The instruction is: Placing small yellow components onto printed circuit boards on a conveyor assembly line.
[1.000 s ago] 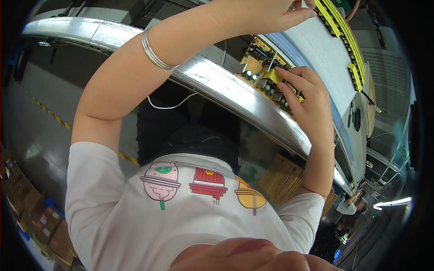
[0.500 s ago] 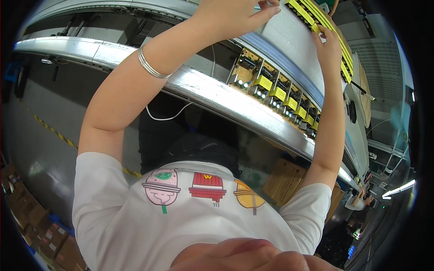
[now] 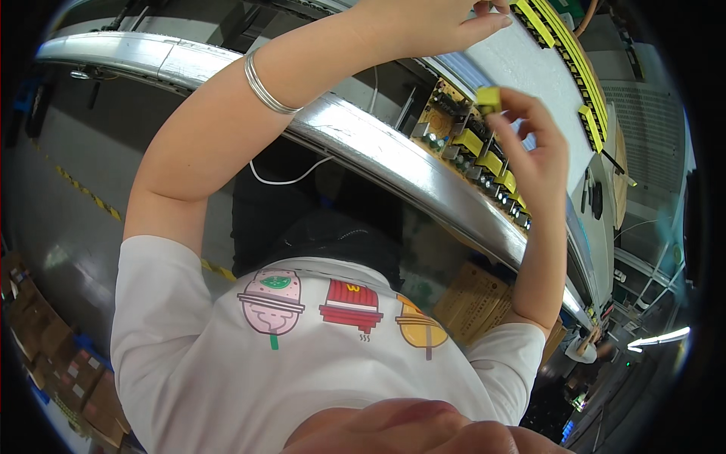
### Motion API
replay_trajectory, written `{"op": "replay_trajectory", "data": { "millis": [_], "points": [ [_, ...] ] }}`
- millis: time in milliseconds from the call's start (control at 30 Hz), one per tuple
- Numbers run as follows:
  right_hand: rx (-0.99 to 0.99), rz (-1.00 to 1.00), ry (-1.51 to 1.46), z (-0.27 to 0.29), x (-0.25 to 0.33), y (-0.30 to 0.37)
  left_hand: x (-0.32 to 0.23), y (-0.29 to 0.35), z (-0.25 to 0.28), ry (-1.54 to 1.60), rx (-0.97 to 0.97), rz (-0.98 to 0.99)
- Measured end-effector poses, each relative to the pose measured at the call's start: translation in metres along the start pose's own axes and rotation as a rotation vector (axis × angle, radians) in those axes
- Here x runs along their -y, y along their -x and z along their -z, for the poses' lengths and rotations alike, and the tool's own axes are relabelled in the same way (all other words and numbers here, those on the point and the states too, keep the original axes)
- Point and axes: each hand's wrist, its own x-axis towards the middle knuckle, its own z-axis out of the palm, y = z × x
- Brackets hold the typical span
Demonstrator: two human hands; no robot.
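Observation:
My right hand [image 3: 538, 147] pinches a small yellow block-shaped transformer [image 3: 488, 97] between thumb and fingers. It hangs just above a row of circuit boards [image 3: 435, 119], each carrying dark parts, metal plates and a yellow transformer [image 3: 469, 141] where visible. On the nearest-left board no yellow transformer shows. My left hand [image 3: 446, 27] is at the top edge, its fingers curled toward the thumb. The upper edge cuts its fingers off, so whatever they hold is hidden. Beyond my right hand, long yellow strips of transformers [image 3: 578, 64] lie on a white surface [image 3: 522, 68].
A shiny metal rail [image 3: 378, 155] runs along the boards' near side. A white cable [image 3: 291, 182] loops below it. Cardboard boxes [image 3: 473, 306] stand under the line, more boxes [image 3: 57, 356] at lower left. Another person [image 3: 584, 348] is far off at right.
My right hand has come from the yellow strips back toward me and left, now with a transformer in its fingers. The left hand has shifted slightly right; the view has moved a little.

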Motion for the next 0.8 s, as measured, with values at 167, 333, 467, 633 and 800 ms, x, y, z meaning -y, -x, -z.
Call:
{"op": "replay_trajectory", "data": {
  "millis": [167, 333, 467, 633, 800],
  "points": [
    [0.096, 0.079, 0.062, -0.016, -0.003, 0.012, -0.004, -0.001, 0.000, -0.017, 0.010, -0.026],
    [0.109, 0.099, 0.156, -0.021, 0.001, 0.014, -0.004, -0.002, 0.000, -0.003, 0.009, -0.040],
    [0.109, 0.104, 0.249, -0.021, 0.006, 0.016, -0.003, -0.002, -0.002, 0.007, 0.003, -0.037],
    [0.136, 0.120, 0.281, -0.014, 0.011, 0.015, 0.010, -0.003, -0.012, -0.039, -0.027, -0.064],
    [0.152, 0.100, 0.271, -0.006, 0.002, 0.019, -0.007, -0.004, -0.004, -0.179, -0.080, -0.076]
  ]
}}
